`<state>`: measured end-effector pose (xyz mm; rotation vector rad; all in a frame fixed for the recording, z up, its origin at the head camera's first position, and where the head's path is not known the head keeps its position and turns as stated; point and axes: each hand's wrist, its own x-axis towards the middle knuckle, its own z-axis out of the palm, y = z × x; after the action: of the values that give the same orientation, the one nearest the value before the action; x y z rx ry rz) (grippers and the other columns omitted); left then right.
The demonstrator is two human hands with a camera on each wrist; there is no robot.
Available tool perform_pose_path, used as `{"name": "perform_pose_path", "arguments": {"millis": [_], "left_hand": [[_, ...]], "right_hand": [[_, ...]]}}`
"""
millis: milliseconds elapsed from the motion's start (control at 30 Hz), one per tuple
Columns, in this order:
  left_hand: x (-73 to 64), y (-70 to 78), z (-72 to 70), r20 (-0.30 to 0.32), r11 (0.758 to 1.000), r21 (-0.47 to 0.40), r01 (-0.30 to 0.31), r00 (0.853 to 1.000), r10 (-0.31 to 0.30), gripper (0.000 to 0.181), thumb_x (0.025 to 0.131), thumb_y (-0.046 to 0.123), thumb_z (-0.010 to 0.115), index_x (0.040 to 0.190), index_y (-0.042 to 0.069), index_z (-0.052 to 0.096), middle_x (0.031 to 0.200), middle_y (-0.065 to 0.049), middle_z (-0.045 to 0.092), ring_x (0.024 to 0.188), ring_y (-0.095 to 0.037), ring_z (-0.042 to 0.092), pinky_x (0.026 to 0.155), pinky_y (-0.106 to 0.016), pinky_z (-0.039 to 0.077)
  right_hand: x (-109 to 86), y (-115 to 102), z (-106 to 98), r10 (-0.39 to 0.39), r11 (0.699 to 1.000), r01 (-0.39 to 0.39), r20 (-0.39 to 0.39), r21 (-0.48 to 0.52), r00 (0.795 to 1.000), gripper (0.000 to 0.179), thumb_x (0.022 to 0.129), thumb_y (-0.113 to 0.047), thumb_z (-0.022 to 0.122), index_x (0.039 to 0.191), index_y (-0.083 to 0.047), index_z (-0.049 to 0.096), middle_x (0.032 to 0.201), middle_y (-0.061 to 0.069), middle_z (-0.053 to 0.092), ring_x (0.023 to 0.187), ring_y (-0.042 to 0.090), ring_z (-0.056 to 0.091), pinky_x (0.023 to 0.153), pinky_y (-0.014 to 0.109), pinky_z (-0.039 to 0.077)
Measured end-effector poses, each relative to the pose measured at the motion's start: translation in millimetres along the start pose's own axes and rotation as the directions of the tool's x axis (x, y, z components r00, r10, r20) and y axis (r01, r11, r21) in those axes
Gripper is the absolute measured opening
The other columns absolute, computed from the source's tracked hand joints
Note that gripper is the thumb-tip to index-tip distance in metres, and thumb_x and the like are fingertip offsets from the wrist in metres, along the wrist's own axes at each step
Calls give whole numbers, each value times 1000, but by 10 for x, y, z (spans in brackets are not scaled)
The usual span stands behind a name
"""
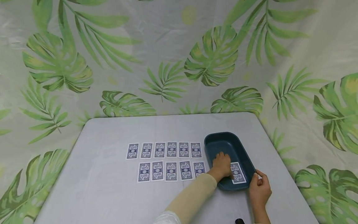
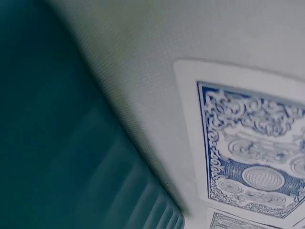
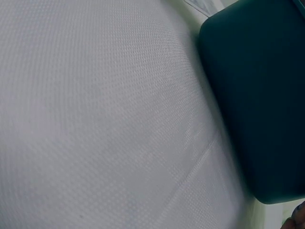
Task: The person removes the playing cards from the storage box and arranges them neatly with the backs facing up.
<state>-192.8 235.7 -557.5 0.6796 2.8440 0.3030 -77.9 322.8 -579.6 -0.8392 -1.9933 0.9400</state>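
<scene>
My left hand (image 1: 222, 165) reaches down into a dark teal tray (image 1: 227, 138). Beside it, on the tray floor, is a face-down playing card (image 1: 239, 174) with a blue-and-white back; the thumb is right at its left edge. I cannot tell whether those fingers pinch the card. My right hand (image 1: 259, 186) grips the tray's near right rim between thumb and fingers. In the left wrist view the tray's outer wall (image 2: 71, 143) rises close by, next to a card (image 2: 252, 148) on the table. The right wrist view catches the tray's side (image 3: 257, 105).
Two rows of face-down playing cards lie left of the tray, an upper row (image 1: 172, 150) and a lower row (image 1: 171, 171). The left forearm passes in front of the lower row's right end. A small black object (image 1: 239, 221) sits at the bottom edge of the white table (image 1: 106, 193).
</scene>
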Motion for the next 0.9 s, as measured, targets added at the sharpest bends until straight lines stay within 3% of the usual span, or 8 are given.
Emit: {"name": "perform_pose_path", "arguments": {"millis": [233, 667, 767, 900], "left_hand": [[12, 23, 11, 9, 1000, 24, 19, 1000, -20, 84, 48, 53, 95, 115, 16, 60, 103, 1, 50, 95, -13, 47, 71, -28, 46], [-18, 11, 22, 51, 1000, -25, 1, 999, 0, 78, 52, 52, 94, 112, 15, 62, 104, 1, 52, 95, -13, 48, 71, -27, 47], [-23, -3, 7, 52, 998, -68, -2, 999, 6, 63, 63, 43, 91, 112, 14, 63, 101, 1, 58, 94, -12, 54, 76, -27, 48], [-23, -35, -30, 37, 990, -136, -29, 999, 34, 29, 77, 27, 80, 100, 16, 66, 91, 5, 63, 85, -10, 59, 74, -25, 48]], "right_hand": [[1, 5, 8, -2, 1000, 2, 3, 1, 1000, 19, 94, -5, 58, 109, 3, 68, 53, -7, 33, 47, 3, 27, 49, 26, 21], [-21, 24, 20, 23, 1000, -23, 22, -4, 999, 20, 95, -6, 58, 110, 2, 67, 53, -7, 32, 48, 5, 27, 49, 27, 21], [-32, 30, 22, 23, 1000, -23, 15, 4, 1000, 20, 94, -6, 59, 109, 2, 68, 53, -8, 32, 47, 4, 26, 49, 27, 21], [-37, 42, 25, 11, 1000, -11, 3, 11, 1000, 19, 93, -6, 59, 108, 2, 68, 52, -11, 32, 46, 2, 26, 49, 26, 21]]}}
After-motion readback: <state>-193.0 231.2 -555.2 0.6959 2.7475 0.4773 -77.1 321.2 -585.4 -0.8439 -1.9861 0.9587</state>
